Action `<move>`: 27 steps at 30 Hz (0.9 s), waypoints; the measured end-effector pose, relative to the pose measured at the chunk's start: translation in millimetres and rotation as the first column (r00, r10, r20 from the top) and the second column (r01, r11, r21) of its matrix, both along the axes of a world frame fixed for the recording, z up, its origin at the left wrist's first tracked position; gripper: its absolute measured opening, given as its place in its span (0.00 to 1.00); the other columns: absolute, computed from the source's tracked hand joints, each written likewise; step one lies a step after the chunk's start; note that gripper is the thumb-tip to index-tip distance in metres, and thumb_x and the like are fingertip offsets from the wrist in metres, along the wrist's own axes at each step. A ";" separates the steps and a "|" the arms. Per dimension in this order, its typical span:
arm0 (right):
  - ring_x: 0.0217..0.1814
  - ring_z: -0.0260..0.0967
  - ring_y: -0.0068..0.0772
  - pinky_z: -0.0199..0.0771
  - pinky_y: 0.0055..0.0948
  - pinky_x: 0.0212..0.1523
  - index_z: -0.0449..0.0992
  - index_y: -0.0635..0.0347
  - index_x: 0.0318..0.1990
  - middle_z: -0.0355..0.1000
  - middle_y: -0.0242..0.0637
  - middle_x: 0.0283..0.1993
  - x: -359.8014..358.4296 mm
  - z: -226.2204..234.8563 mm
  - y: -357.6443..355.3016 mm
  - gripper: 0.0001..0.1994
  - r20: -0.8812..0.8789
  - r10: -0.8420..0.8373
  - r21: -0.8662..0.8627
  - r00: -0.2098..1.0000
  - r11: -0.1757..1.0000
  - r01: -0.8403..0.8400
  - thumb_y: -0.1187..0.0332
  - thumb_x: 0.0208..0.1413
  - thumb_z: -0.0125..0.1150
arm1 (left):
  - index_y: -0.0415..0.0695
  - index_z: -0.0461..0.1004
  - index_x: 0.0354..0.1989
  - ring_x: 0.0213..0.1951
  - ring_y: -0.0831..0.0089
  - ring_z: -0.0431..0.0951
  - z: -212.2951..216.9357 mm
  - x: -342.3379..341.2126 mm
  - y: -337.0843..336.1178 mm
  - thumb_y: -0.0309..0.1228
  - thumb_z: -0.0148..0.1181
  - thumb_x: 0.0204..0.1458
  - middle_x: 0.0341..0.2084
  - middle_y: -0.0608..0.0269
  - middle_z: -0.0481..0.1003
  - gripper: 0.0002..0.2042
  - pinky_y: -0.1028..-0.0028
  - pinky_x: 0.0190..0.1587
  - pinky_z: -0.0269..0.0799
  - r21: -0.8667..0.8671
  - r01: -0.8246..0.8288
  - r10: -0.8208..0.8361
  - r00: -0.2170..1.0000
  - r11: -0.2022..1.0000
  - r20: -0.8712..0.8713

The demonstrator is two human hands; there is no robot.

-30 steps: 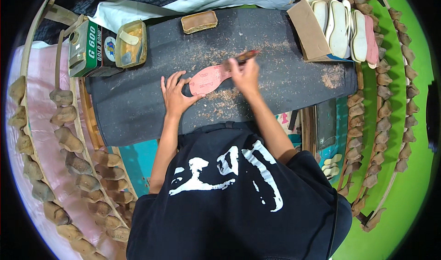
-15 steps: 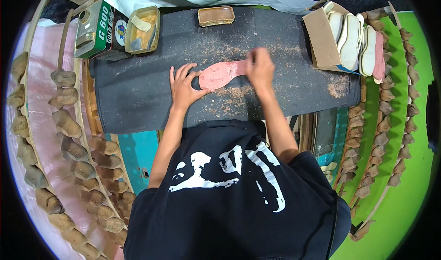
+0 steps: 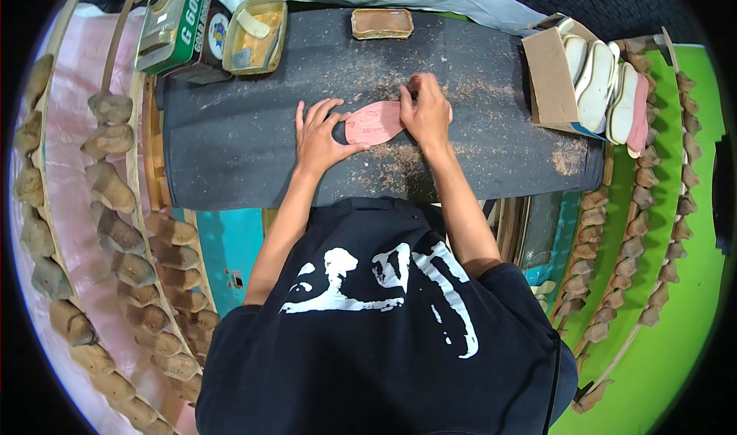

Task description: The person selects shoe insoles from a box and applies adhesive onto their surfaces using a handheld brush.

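A pink insole (image 3: 375, 123) lies flat on the dark table cover, its broad end to the left. My left hand (image 3: 317, 142) rests at that end, fingers spread, thumb and a fingertip touching the insole's edge. My right hand (image 3: 428, 119) is closed over the insole's narrower half. Its fingers are curled together, and whatever they hold is hidden. A small bit of the insole shows to the right of this hand.
Brown shavings (image 3: 403, 162) litter the dark table cover (image 3: 253, 147). Along the back stand a green and white metal can (image 3: 173, 28), a glue-stained tub (image 3: 257, 36) and a shallow tray (image 3: 382, 24). A cardboard box (image 3: 551, 82) holds several insoles (image 3: 591, 86). Wooden shoe lasts (image 3: 115, 185) hang on both sides.
My right hand has slid left along the insole, and the narrow end now shows beyond it. My left hand stays at the broad end. The whole view has shifted slightly.
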State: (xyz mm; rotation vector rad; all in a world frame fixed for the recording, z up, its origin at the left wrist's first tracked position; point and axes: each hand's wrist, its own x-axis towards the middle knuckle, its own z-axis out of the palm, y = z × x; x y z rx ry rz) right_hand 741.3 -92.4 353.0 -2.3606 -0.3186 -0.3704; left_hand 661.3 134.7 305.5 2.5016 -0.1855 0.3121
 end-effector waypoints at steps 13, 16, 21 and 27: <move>0.38 0.77 0.51 0.78 0.47 0.37 0.77 0.56 0.46 0.71 0.41 0.38 -17.4 7.9 16.8 0.12 0.089 0.269 -0.151 0.959 0.955 -0.254 0.76 0.53 0.66 | 0.50 0.87 0.43 0.69 0.65 0.69 -4.1 -1.8 3.9 0.59 0.83 0.29 0.61 0.68 0.76 0.34 0.43 0.79 0.39 -0.035 0.004 -0.004 1.000 0.999 -0.001; 0.38 0.76 0.52 0.77 0.48 0.36 0.76 0.57 0.42 0.70 0.42 0.37 -25.1 0.5 29.5 0.11 0.006 0.123 -0.059 0.992 0.991 -0.122 0.78 0.52 0.64 | 0.49 0.86 0.42 0.69 0.65 0.70 0.7 -0.6 2.1 0.52 0.84 0.31 0.61 0.70 0.76 0.29 0.44 0.79 0.41 -0.046 0.007 -0.007 1.000 0.999 -0.011; 0.39 0.76 0.54 0.78 0.49 0.38 0.76 0.59 0.43 0.71 0.44 0.37 -61.1 -2.2 72.5 0.12 0.044 0.328 -0.025 0.944 0.945 -0.328 0.79 0.50 0.62 | 0.49 0.85 0.42 0.68 0.66 0.71 -11.3 -1.1 5.3 0.45 0.78 0.39 0.62 0.70 0.77 0.22 0.43 0.79 0.40 -0.034 -0.008 0.009 1.000 0.999 0.024; 0.37 0.77 0.58 0.77 0.49 0.38 0.74 0.64 0.43 0.75 0.49 0.37 -19.3 -3.3 26.5 0.10 0.006 0.062 0.138 0.998 0.988 -0.062 0.67 0.64 0.66 | 0.52 0.84 0.52 0.72 0.63 0.68 0.6 -5.3 5.8 0.55 0.83 0.33 0.65 0.69 0.75 0.35 0.38 0.79 0.34 -0.025 0.028 -0.029 0.998 0.999 -0.059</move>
